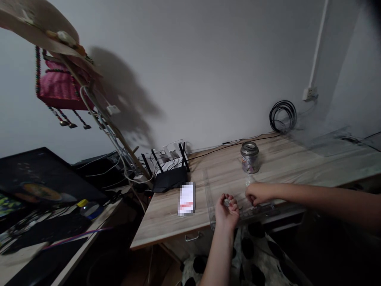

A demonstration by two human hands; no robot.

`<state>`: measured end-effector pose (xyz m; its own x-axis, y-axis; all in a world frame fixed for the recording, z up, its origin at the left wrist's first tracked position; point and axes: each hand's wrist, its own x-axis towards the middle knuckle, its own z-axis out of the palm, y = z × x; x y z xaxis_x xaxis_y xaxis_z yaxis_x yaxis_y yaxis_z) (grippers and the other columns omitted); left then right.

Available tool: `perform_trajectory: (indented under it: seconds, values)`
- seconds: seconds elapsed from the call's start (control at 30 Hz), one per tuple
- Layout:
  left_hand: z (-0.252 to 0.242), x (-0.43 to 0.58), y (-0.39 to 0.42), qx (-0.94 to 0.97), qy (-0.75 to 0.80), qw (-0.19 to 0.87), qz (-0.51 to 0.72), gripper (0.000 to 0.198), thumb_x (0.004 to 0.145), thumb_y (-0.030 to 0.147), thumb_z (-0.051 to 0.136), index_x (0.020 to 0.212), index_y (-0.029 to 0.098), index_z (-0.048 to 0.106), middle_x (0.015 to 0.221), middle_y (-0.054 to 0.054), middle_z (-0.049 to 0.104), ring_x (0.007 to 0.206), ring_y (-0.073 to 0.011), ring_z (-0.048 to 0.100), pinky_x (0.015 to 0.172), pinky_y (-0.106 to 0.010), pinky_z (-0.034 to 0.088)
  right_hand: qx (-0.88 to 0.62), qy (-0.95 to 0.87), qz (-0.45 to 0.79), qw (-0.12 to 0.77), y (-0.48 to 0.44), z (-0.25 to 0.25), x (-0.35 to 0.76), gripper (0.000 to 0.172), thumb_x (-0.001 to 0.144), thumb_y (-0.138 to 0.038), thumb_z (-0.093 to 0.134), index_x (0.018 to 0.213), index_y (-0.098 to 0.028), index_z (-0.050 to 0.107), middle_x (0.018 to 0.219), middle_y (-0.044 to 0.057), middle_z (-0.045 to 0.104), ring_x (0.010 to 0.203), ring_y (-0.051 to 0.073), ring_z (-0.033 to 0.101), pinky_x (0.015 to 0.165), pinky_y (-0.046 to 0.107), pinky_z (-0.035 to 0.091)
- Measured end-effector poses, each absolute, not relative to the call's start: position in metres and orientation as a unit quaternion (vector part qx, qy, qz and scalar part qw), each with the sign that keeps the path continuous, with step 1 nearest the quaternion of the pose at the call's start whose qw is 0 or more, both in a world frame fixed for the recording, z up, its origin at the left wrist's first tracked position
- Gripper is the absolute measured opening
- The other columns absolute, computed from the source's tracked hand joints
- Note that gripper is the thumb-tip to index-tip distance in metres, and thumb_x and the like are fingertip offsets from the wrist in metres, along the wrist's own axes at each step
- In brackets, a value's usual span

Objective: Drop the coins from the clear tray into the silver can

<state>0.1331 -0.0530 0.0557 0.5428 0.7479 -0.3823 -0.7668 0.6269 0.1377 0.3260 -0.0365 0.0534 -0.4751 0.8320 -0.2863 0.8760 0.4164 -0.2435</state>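
Observation:
My left hand (226, 212) is palm up over the desk's front edge, its fingers curled around a small round silvery coin (227, 202). To its right, my right hand (258, 193) points down at the desk with its fingers drawn together. What those fingers hold, if anything, is hidden. Between the two hands a small pale round piece (240, 207) lies on the surface, too small to name surely. Behind my right hand stands an upright metal tin (250, 158) with a printed side and what looks like a slot in its lid. Clear plastic (210, 194) lies under both hands.
A phone-sized blurred white item (186, 198) lies left of my hands. Behind it are a black router (170, 179) with upright antennas and tangled cables. A coiled black cable (283, 116) leans on the wall. A monitor (47, 186) stands on another desk at left.

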Motion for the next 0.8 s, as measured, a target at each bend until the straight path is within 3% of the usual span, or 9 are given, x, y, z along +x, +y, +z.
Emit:
perform_trajectory:
  seconds: [0.3, 0.53, 0.67, 0.8]
  values:
    - [0.055, 0.135, -0.054, -0.002, 0.207, 0.879, 0.429, 0.011, 0.077, 0.011, 0.043, 0.066, 0.013, 0.044, 0.060, 0.001, 0.039, 0.045, -0.0035, 0.035, 0.038, -0.012, 0.022, 0.495, 0.818, -0.276, 0.102, -0.035, 0.055, 0.332, 0.024, 0.055, -0.014, 0.057, 0.077, -0.014, 0.068, 0.058, -0.003, 0.057, 0.050, 0.009, 0.046, 0.050, 0.020, 0.030]
    - [0.054, 0.133, -0.054, -0.010, 0.194, 0.886, 0.421, 0.011, 0.077, 0.011, 0.042, 0.067, 0.012, 0.045, 0.060, 0.001, 0.040, 0.046, -0.0038, 0.036, 0.038, -0.012, 0.023, 0.493, 0.826, -0.193, 0.193, -0.038, 0.073, 0.323, 0.018, 0.051, -0.007, 0.055, 0.063, -0.013, 0.067, 0.043, -0.004, 0.048, 0.044, 0.009, 0.040, 0.049, 0.022, 0.029]
    - [0.055, 0.134, -0.054, -0.010, 0.197, 0.886, 0.419, 0.011, 0.077, 0.011, 0.042, 0.067, 0.012, 0.045, 0.060, 0.001, 0.040, 0.046, -0.0037, 0.036, 0.038, -0.012, 0.024, 0.498, 0.821, -0.173, 0.219, -0.037, 0.079, 0.320, 0.018, 0.051, -0.009, 0.056, 0.064, -0.014, 0.067, 0.044, -0.003, 0.051, 0.046, 0.011, 0.044, 0.052, 0.023, 0.031]
    - [0.055, 0.136, -0.053, -0.010, 0.205, 0.885, 0.418, 0.011, 0.077, 0.011, 0.042, 0.066, 0.012, 0.045, 0.059, 0.001, 0.040, 0.045, -0.0037, 0.036, 0.038, -0.012, 0.024, 0.514, 0.813, -0.124, 0.245, -0.031, 0.079, 0.314, 0.008, 0.043, -0.007, 0.062, 0.045, -0.014, 0.059, 0.040, -0.001, 0.048, 0.051, 0.015, 0.048, 0.056, 0.027, 0.035]
